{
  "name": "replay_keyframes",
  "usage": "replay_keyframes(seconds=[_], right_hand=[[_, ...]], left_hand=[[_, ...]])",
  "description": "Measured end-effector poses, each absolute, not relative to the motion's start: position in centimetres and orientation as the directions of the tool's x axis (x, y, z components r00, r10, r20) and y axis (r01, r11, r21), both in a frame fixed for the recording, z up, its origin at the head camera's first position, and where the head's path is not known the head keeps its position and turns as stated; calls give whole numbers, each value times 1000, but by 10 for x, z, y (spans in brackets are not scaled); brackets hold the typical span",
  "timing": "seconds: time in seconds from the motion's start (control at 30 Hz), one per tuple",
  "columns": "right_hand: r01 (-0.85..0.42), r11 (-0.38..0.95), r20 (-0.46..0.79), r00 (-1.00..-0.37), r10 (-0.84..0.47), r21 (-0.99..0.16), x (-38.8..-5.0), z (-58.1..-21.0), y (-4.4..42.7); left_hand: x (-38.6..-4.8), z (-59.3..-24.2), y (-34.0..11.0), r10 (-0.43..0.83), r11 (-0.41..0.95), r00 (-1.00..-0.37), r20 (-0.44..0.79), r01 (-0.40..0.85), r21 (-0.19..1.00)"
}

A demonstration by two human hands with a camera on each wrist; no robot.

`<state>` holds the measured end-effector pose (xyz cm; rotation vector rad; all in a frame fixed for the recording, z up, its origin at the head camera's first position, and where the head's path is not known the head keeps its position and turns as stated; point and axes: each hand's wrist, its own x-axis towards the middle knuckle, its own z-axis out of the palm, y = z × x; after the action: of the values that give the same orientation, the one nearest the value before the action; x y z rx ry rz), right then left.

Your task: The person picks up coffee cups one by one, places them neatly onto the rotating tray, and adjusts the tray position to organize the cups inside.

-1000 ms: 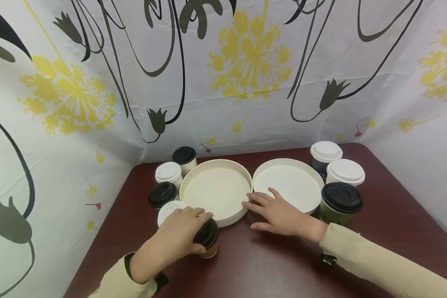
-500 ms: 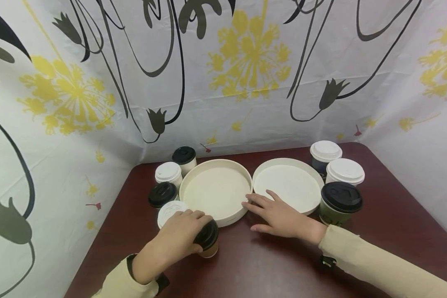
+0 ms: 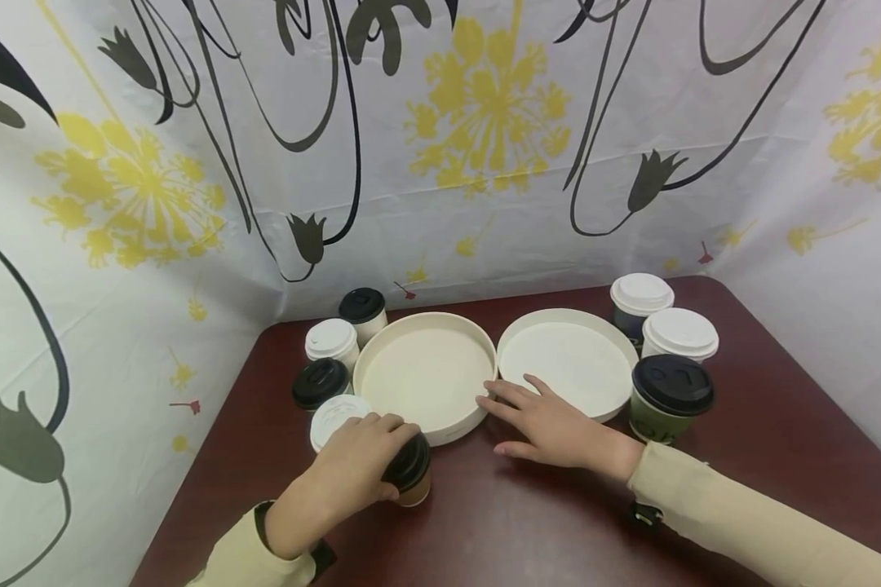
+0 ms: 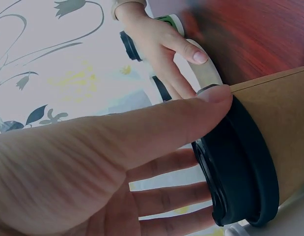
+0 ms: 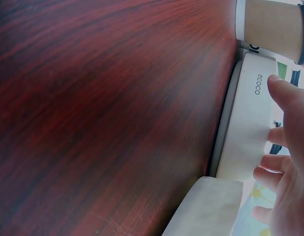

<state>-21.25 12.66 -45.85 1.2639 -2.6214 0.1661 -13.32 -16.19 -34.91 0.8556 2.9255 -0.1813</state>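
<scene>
My left hand [image 3: 345, 473] grips a brown paper coffee cup [image 3: 417, 493] by its black lid, at the front left of the trays. In the left wrist view the thumb presses one side of the black lid [image 4: 245, 162], and the fingers reach round the other. The cup stands upright on the table. My right hand [image 3: 551, 424] has its fingers spread, over the spot where the round cream tray [image 3: 426, 375] meets the round white tray [image 3: 565, 359]. Seen from the right wrist, its fingertips are at the rim of the tray wall marked "ecoco" [image 5: 247, 118]; contact is unclear.
Left of the cream tray stand a white-lidded cup [image 3: 336, 417], a black-lidded cup [image 3: 320, 383], another white-lidded cup [image 3: 332, 338] and a black-lidded cup [image 3: 363, 308]. On the right are a green cup [image 3: 661, 420] and two white-lidded cups [image 3: 680, 334]. Patterned cloth [image 3: 440, 228] surrounds the dark red table [image 3: 514, 522].
</scene>
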Motion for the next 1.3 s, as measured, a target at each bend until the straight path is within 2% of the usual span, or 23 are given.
replay_keyframes(seconds=[0.67, 1.3], right_hand=[[-785, 620, 252, -599, -760, 5, -215, -460, 127], [-792, 611, 284, -581, -763, 20, -216, -461, 127]], left_hand=[[-135, -357, -161, 549, 821, -829, -107, 559, -114], [-136, -341, -153, 581, 802, -812, -53, 583, -130]])
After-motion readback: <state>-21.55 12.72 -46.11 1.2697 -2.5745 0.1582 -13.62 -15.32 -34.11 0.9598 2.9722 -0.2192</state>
